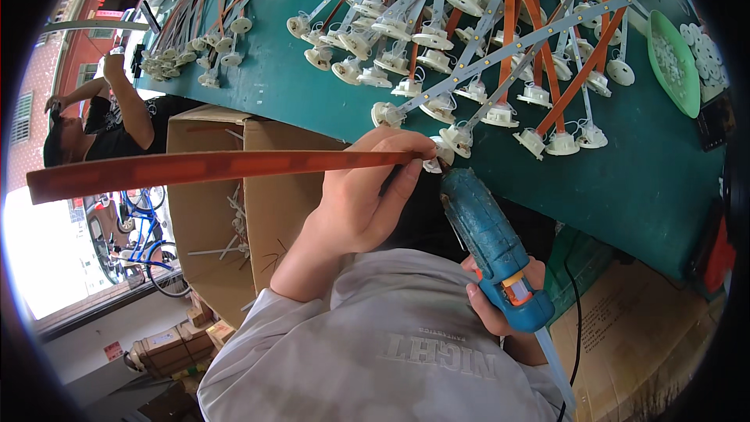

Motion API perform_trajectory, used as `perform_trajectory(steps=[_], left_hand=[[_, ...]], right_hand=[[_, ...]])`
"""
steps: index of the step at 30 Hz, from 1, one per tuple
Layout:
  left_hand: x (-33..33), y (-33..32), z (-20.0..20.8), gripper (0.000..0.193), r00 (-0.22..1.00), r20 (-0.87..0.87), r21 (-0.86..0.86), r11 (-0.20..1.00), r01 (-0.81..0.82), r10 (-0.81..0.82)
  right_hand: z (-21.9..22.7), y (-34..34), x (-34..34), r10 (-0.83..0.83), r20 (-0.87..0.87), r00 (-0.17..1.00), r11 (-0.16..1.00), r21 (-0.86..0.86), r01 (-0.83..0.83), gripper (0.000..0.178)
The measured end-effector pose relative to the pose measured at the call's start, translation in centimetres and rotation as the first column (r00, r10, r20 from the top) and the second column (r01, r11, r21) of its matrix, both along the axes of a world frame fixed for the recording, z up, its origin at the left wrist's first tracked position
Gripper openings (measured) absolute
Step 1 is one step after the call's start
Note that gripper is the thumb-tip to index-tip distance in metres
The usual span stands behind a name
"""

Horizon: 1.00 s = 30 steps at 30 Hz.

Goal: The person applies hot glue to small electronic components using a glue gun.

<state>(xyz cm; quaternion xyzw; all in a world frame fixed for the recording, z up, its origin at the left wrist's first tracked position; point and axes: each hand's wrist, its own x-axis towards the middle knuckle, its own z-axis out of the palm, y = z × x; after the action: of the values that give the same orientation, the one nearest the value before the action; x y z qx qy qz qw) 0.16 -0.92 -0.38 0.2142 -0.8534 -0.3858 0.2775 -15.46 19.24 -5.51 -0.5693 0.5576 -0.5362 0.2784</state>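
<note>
Currently, the left hand (363, 195) is closed in a pinch, thumb and fingertips together on the near end of an orange strip (195, 174). This strip extends from the centre of the frame toward the left edge. A white cap (432, 164) shows just beyond the fingertips; whether it is joined to the strip cannot be told. The right hand (486, 311) is clamped around the handle of a blue glue gun (483, 223), lower right of centre. Its nozzle points up and left, close to the pinched end; contact is not confirmed. A glue stick (556, 367) protrudes from the rear, and a black cable (576, 305) hangs beside it.

Beyond the hands, the green tabletop (617, 195) carries a dense batch of strips (508, 39) with white caps at their near ends, upper centre to upper right. A second batch (215, 51) lies upper left. A green tray (689, 105) of small white parts and several white discs (705, 51) sit at the right edge. A cardboard box (285, 215) stands left of centre.

Progress, as judged: the held strip appears mid-gluing, not finished. The tabletop strips look capped; whether each is glued cannot be verified, so the remaining count is undetermined.
</note>
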Motion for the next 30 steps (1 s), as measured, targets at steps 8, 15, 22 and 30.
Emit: perform_trajectory(steps=[8,15,22,30], left_hand=[[-0.45,0.27,0.1,0.021,1.0,0.0,-0.03,0.999,0.015,-0.015],[-0.55,0.38,0.12,0.022,1.0,-0.006,-0.024,1.0,0.013,-0.013],[-0.56,0.46,-0.02,0.022,1.0,0.004,-0.032,0.999,0.002,-0.002],[-0.66,0.38,0.04,0.022,1.0,-0.002,-0.041,0.999,0.011,-0.012]], right_hand=[[-0.03,-0.12,0.15,-0.03,-0.013,0.999,0.999,0.033,0.03,0.015],[0.06,-0.31,0.14,-0.03,0.032,0.999,1.0,0.009,0.03,0.015],[0.07,0.04,-0.42,0.054,-0.057,0.997,0.997,0.053,-0.051,0.015],[-0.19,0.51,-0.22,0.034,-0.066,0.997,0.999,0.043,-0.031,0.014]])
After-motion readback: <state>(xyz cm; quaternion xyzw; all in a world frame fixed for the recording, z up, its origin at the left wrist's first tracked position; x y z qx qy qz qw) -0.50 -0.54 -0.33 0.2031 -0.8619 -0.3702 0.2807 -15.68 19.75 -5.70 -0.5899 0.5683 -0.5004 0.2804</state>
